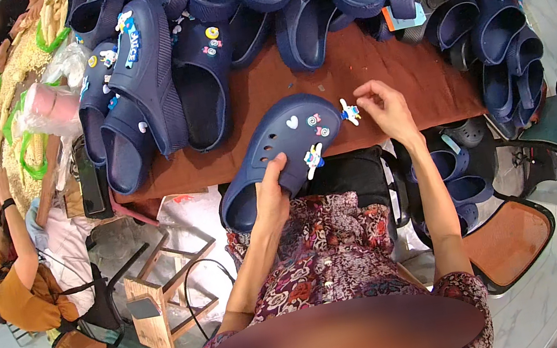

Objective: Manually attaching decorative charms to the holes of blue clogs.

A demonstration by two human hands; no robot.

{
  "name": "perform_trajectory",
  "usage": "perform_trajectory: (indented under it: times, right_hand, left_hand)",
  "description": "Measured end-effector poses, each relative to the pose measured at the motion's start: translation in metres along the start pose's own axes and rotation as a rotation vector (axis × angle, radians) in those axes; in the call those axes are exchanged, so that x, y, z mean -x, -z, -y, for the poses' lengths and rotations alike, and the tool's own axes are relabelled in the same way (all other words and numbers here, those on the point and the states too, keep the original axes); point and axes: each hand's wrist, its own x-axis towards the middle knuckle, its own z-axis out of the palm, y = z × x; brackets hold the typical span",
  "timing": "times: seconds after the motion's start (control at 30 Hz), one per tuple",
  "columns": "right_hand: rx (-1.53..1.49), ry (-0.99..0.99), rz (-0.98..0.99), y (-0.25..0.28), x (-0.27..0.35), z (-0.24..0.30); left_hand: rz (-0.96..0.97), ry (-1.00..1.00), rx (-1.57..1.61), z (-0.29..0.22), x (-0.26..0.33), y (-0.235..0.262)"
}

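Observation:
My left hand (271,194) grips a navy foam clog (284,132) by its side, with the thumb on top and the toe pointing up to the right. On its upper are a white heart charm (292,122), pink-and-green candy charms (316,120) and a white-and-blue figure charm (314,159). Just off the toe, a second white-and-blue character charm (350,113) is at the fingertips of my right hand (386,109), whose thumb and forefinger are curled together in a pinch. Their exact contact with it is hard to see.
Many navy clogs (205,75) are heaped along the far side of the brown-covered table (356,67), some with charms. More clogs (471,188) sit below, right. A wooden stool (149,308) and an orange-seated chair (514,240) flank me. A person (24,271) works at the left.

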Motion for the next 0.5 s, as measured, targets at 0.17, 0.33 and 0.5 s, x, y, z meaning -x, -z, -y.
perform_trajectory:
  times: [0.17, 0.33, 0.5]
  right_hand:
    - [0.277, 0.276, 0.035, -0.011, 0.009, 0.009]
    - [0.409, 0.369, 0.156, -0.009, 0.004, 0.003]
    - [0.251, 0.179, 0.164, -0.002, 0.006, 0.007]
  left_hand:
    - [-0.064, 0.035, -0.004, 0.003, -0.002, -0.001]
    - [-0.051, -0.012, -0.011, 0.005, 0.003, -0.008]
    - [-0.082, -0.021, 0.020, 0.010, 0.003, -0.004]
